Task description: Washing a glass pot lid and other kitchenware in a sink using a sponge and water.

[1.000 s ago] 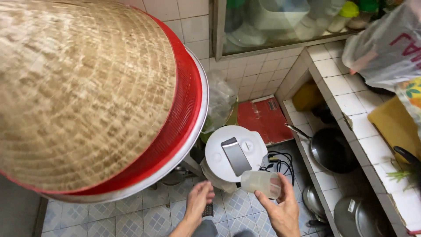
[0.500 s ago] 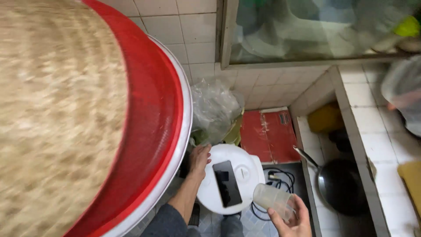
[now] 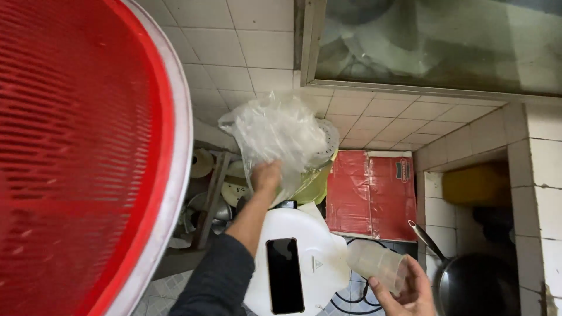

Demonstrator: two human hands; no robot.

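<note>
- Crinkled clear plastic bag (image 3: 280,137) — light, limp, slippery; left hand (image 3: 266,177) bunches its lower folds.
- Translucent plastic cup (image 3: 379,267) — light, stiff; right hand (image 3: 410,289) wraps its side.

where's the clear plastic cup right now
In the head view the clear plastic cup sits low and right of centre, tilted in the right hand, just right of the white appliance lid with the phone on it.

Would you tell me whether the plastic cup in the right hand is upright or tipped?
Tipped. The clear cup lies nearly on its side in the right hand, which grips one end; the other end points left toward the white appliance lid.
</note>
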